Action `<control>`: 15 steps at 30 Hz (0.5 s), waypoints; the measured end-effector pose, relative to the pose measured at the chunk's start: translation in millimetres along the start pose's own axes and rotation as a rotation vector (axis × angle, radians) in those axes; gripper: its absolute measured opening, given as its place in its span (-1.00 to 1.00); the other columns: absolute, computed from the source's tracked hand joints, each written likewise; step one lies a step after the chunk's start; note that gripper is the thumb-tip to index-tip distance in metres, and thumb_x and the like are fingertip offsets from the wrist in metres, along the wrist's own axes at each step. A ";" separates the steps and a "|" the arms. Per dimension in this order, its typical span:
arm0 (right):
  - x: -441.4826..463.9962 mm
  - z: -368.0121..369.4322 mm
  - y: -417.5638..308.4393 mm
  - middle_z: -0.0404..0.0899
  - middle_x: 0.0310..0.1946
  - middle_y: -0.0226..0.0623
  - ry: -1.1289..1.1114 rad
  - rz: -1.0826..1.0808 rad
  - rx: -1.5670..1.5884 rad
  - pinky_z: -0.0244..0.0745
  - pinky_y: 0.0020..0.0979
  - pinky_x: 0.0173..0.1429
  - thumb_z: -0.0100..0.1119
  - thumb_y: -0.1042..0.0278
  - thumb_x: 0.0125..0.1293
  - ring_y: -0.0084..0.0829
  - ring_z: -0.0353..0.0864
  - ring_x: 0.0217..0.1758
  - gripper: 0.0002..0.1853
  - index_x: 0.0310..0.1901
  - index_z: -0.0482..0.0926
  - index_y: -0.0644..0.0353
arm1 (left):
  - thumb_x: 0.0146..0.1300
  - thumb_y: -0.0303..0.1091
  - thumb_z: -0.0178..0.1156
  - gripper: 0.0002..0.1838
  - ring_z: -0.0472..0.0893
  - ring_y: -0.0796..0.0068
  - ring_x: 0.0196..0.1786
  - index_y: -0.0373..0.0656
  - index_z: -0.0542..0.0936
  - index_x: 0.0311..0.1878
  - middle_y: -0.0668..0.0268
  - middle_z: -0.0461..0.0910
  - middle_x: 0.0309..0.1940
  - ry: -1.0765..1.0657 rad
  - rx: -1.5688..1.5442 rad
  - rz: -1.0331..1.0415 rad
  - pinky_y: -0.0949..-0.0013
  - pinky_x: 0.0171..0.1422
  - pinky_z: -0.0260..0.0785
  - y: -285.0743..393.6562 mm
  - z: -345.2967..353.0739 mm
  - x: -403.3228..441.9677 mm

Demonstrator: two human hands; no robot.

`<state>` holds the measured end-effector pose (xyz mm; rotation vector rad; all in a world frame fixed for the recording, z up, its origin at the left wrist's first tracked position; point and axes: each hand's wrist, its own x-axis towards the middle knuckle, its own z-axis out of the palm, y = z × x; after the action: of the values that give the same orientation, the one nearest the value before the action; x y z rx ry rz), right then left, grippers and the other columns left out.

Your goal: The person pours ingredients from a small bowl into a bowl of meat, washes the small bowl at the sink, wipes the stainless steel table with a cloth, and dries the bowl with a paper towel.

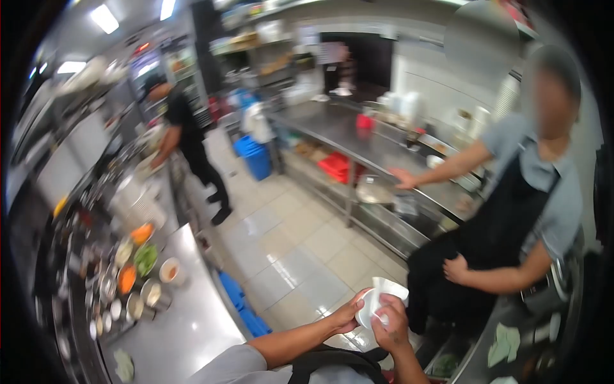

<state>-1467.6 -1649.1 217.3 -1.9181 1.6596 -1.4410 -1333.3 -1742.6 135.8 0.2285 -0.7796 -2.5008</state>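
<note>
Low in the middle of the head view, my left hand (347,316) grips the edge of a small white bowl (366,310); its exact shape is partly hidden by my fingers. My right hand (391,322) is closed on a white cloth (391,289), or possibly a paper towel, pressed against the bowl. Both hands are close together in front of my body, above the tiled floor.
At left, a steel counter (185,297) carries several food containers, among them chopped greens (146,259). A co-worker in a black apron (492,217) stands close on the right, beside a steel table (320,127). Another person (188,137) works farther back. Blue bins (256,155) stand on the floor.
</note>
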 end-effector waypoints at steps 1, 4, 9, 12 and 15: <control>12.9 36.0 -5.1 0.51 0.00 0.02 -0.104 -0.064 0.021 0.41 -0.15 0.16 0.26 0.41 0.08 0.02 0.50 0.08 -0.85 -0.34 0.52 0.22 | 0.13 0.17 0.34 -0.06 0.35 0.37 0.31 0.06 0.09 0.46 0.32 0.30 0.28 0.098 -0.031 0.068 0.18 0.34 0.31 13.6 -18.0 -26.4; 52.5 128.9 -51.0 0.51 -0.05 -0.04 -0.322 0.123 0.310 0.42 -0.22 0.08 0.08 0.34 0.28 -0.09 0.54 0.02 -0.83 -0.17 0.50 0.22 | 0.17 0.10 0.33 -0.10 0.38 0.37 0.28 0.08 0.08 0.46 0.33 0.32 0.26 0.357 -0.002 0.255 0.18 0.32 0.32 63.6 -40.6 -110.9; 80.7 250.6 -129.6 0.53 -0.14 -0.04 -0.872 -0.172 0.134 0.44 -0.15 0.05 0.04 0.32 0.30 -0.05 0.53 -0.01 -0.80 -0.11 0.48 0.22 | 0.18 -0.22 0.32 -0.26 0.37 0.33 0.29 0.04 0.21 0.40 0.24 0.33 0.25 0.551 0.056 0.599 0.19 0.38 0.27 127.4 -59.4 -228.5; 82.1 301.8 -168.0 0.54 -0.19 -0.04 -1.074 -0.410 0.054 0.46 -0.09 0.02 0.05 0.34 0.27 0.02 0.53 -0.05 -0.82 -0.17 0.50 0.23 | 0.00 -0.04 0.40 -0.11 0.37 0.25 0.30 -0.05 0.21 0.38 0.17 0.37 0.21 0.720 0.083 0.680 0.16 0.41 0.23 139.4 -59.9 -281.8; 68.2 360.9 -187.8 0.56 -0.28 -0.03 -0.902 -0.550 0.226 0.47 -0.09 -0.05 0.03 0.31 0.26 0.04 0.55 -0.13 -0.79 -0.20 0.49 0.27 | -0.07 -0.06 0.42 -0.07 0.39 0.24 0.28 -0.06 0.21 0.37 0.19 0.38 0.18 0.843 0.085 0.923 0.16 0.40 0.24 142.7 -62.1 -316.7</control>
<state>-1080.5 -1791.4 206.2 -2.4318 0.5700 -0.6179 -983.5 -1710.8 169.2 0.7040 -0.4555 -1.3111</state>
